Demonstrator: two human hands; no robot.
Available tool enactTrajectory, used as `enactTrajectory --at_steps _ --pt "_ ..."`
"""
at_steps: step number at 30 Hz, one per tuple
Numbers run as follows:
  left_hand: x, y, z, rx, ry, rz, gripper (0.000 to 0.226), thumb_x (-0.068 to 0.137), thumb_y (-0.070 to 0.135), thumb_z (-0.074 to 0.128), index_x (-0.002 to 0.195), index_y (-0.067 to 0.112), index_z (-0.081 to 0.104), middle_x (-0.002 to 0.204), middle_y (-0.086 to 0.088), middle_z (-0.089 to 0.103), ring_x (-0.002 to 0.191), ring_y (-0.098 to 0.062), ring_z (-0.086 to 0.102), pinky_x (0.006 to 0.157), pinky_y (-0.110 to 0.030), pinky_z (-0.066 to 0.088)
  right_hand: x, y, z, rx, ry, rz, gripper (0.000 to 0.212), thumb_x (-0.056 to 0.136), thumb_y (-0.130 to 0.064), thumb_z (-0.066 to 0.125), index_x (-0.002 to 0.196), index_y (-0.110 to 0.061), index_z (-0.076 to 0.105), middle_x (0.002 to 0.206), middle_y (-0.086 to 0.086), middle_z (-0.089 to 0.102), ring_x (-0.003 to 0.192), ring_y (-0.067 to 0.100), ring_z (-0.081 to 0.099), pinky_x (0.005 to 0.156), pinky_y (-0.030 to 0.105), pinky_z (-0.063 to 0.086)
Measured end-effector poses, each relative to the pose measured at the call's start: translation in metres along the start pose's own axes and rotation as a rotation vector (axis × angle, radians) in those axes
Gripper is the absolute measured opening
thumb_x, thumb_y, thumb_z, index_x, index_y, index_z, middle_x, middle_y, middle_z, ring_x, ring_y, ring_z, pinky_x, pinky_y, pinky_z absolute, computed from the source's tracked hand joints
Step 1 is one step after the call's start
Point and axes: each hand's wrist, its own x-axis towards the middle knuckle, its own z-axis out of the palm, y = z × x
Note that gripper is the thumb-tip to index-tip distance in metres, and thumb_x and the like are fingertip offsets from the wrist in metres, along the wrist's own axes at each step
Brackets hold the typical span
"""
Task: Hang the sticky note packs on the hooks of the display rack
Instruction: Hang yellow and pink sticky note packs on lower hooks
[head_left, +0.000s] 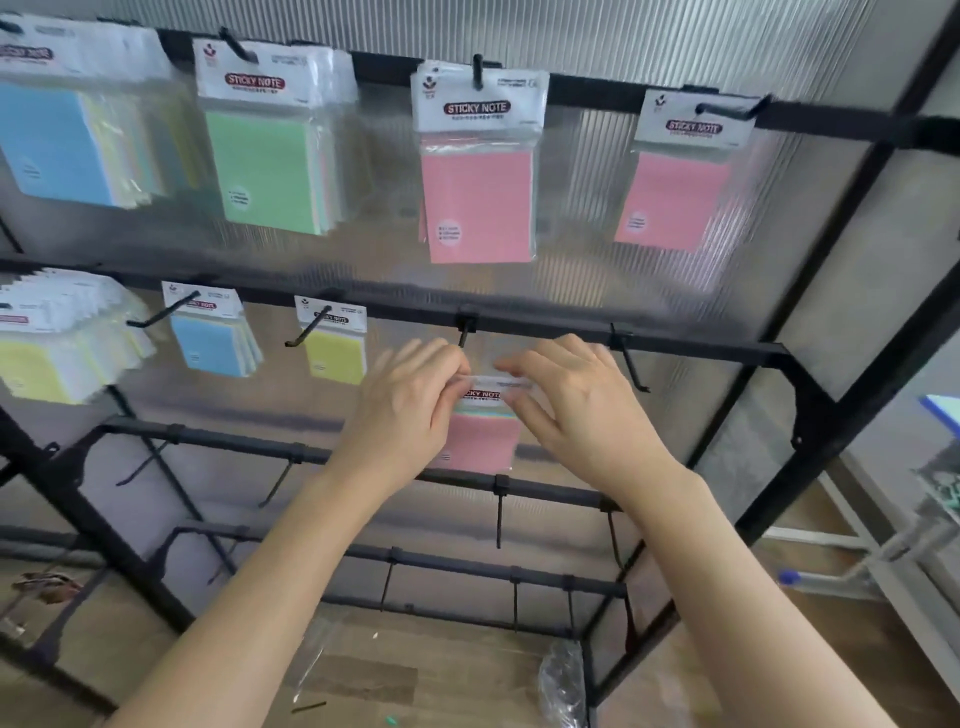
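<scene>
A pink sticky note pack in clear wrap is held up in front of the black display rack. My left hand pinches the left end of its white header card, and my right hand pinches the right end. The header sits just below a bare hook on the second rail. My fingers hide the header's hole. On the top rail hang blue, green and two pink packs. Yellow, blue and yellow packs hang on the second rail.
Another bare hook juts out right of my hands. The lower rails carry several bare hooks. A ribbed translucent panel backs the rack. Clear plastic wrap lies on the wooden floor below. A white frame stands at the right.
</scene>
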Motion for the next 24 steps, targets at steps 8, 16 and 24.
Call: enactTrajectory --at_steps 8,16,24 --pt "0.026 0.041 0.001 0.028 0.076 0.049 0.017 0.089 0.019 0.044 0.077 0.011 0.052 0.073 0.007 0.046 0.068 -0.012 0.035 0.061 -0.026 0.025 -0.006 0.018 -0.023 -0.004 0.181 0.061 0.019 0.084 -0.022 0.052 0.070 -0.011 0.058 0.061 -0.001 0.058 0.055 0.024 0.049 0.053 0.028 0.036" --pt "0.044 0.062 -0.002 0.075 0.136 0.071 0.029 0.090 0.022 0.044 0.109 0.006 0.059 0.105 -0.005 0.060 0.094 -0.016 0.046 0.078 -0.025 0.029 -0.006 0.050 -0.063 -0.011 0.265 0.099 0.026 0.086 -0.026 0.042 0.071 -0.011 0.057 0.063 -0.001 0.058 0.058 0.023 0.046 0.054 0.027 0.034" --pt "0.059 0.057 0.000 0.227 0.153 0.058 0.040 0.093 0.029 0.041 0.122 0.005 0.053 0.129 -0.011 0.053 0.117 -0.022 0.042 0.098 -0.033 0.028 0.022 0.077 -0.113 -0.115 0.321 0.183 0.015 0.087 -0.019 0.052 0.083 -0.006 0.060 0.072 0.001 0.054 0.073 0.028 0.050 0.060 0.028 0.020"
